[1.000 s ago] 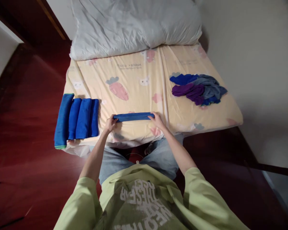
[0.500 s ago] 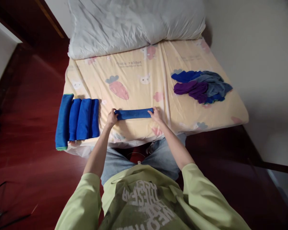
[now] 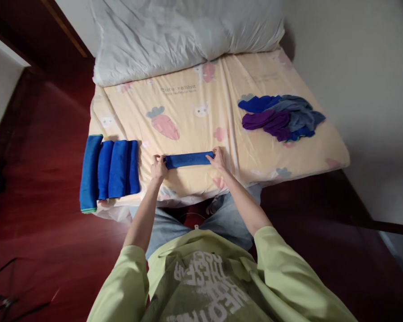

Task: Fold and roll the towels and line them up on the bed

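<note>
A blue towel [image 3: 188, 160], folded into a long narrow strip, lies crosswise near the front of the bed. My left hand [image 3: 159, 167] grips its left end, and my right hand [image 3: 217, 159] pinches its right end between thumb and fingers. To the left, several rolled blue towels [image 3: 118, 169] lie side by side, the outermost one longer with a green edge. A crumpled heap of purple, grey and blue cloths [image 3: 282, 117] rests on the right part of the bed.
The bed has a pale yellow sheet [image 3: 188, 129] printed with carrots and rabbits. A large grey-white quilt [image 3: 184, 40] covers its far end. A wall [image 3: 356, 89] stands at the right, dark red floor [image 3: 47, 179] at the left. Thin black stand legs [image 3: 6, 302] show at lower left.
My left hand has shifted slightly right along the towel's left end. My right hand stays on the other end. The view has moved a little; the rolls and the heap lie as before.
</note>
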`<state>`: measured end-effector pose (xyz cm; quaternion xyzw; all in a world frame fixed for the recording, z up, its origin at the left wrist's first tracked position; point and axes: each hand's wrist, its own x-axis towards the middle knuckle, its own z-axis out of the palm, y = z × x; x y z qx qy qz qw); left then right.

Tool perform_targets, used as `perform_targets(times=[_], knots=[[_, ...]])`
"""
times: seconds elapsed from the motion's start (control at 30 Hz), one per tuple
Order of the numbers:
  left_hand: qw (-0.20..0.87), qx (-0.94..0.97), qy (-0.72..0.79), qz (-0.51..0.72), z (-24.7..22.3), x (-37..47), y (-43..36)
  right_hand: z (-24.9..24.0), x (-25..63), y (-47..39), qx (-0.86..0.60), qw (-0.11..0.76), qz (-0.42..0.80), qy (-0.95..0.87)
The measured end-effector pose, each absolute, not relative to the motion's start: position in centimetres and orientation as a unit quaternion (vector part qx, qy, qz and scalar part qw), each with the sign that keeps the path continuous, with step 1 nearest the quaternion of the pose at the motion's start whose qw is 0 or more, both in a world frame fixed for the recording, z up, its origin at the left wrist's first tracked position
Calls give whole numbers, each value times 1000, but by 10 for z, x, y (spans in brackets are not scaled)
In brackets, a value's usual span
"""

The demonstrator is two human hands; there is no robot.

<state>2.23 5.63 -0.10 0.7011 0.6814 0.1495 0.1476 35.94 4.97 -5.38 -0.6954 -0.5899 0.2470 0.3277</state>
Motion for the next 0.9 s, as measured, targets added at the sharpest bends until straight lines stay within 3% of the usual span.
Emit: perform_targets(times=[0.2, 0.37, 0.57, 0.9], knots=[[96, 763, 621, 154, 2, 21, 55, -25, 338, 30, -702, 307, 153, -624], [135, 839, 514, 121, 0, 15, 52, -20, 335, 13, -640, 258, 114, -714], [142, 856, 493, 66, -8, 12, 50, -18, 341, 10, -614, 211, 102, -754], [68, 864, 499, -10, 14, 31, 56, 5, 344, 13, -579, 38, 26, -814]])
